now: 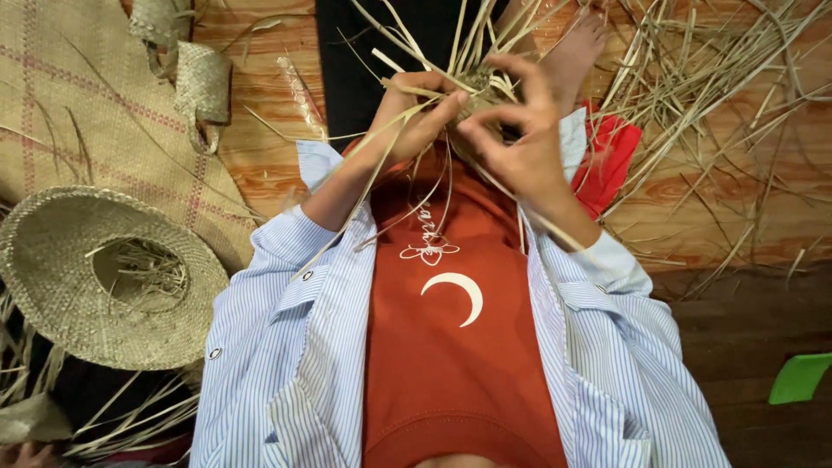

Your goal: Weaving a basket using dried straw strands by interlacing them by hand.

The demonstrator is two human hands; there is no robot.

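We look down along our own chest, over a rust-orange shirt (451,347) with a white crescent and an open blue-and-white striped overshirt (286,373). Both hands meet above our lap on a small woven straw piece (479,87), its loose strands fanning up and outward. Our left hand (416,117) curls around the near side of the weave, fingers pressed together and thumb folded over a flat strand that runs down across the wrist. Our right hand (520,130) sits just beside it, forefinger and thumb pinching a strand at the edge of the weave while the other fingers arch over the top. Our bare foot (576,48) shows just beyond the hands. Loose straw strips (711,95) lie scattered over the wooden floor (685,208) toward its far right corner. At the left edge of the floor rests a woven straw hat (104,277), crown down, touching a large woven mat (87,113) with faint red lines. Small woven loops (201,87) lie on the mat's far edge. A red cloth (611,156) sits by our right forearm, and a green scrap (799,378) lies at the floor's right edge
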